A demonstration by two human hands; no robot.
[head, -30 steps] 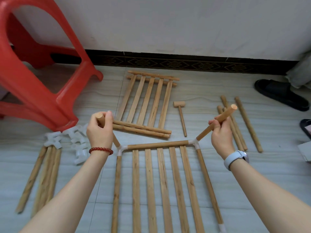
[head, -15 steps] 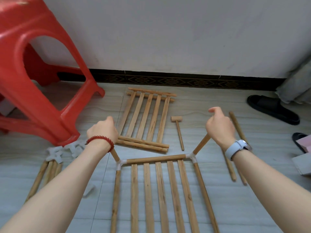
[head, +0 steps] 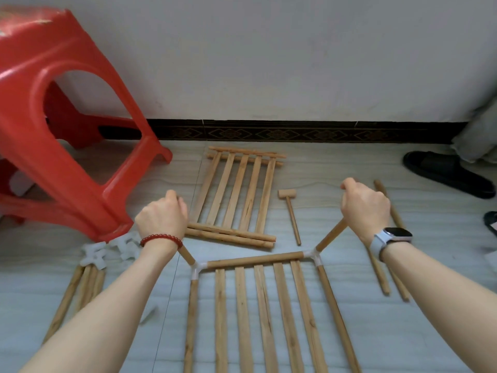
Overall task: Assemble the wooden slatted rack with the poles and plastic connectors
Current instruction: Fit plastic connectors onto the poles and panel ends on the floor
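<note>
Two hands, the left hand (head: 161, 220) and the right hand (head: 364, 208), each gripped a light, stiff pole stuck in a plastic corner of the slatted rack (head: 258, 292) on the floor, best held near the top

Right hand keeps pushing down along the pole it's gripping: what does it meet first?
Probably the white connector at the frame's far right corner: the right hand grips the pole whose lower end sits in it. Depth is uncertain from one view.

The slatted rack (head: 258, 305) and mallet (head: 290, 211) are bare, matt wood. Its corner connectors (head: 197, 267) are whitish plastic. The red stool (head: 67, 130) is glossy plastic.
</note>
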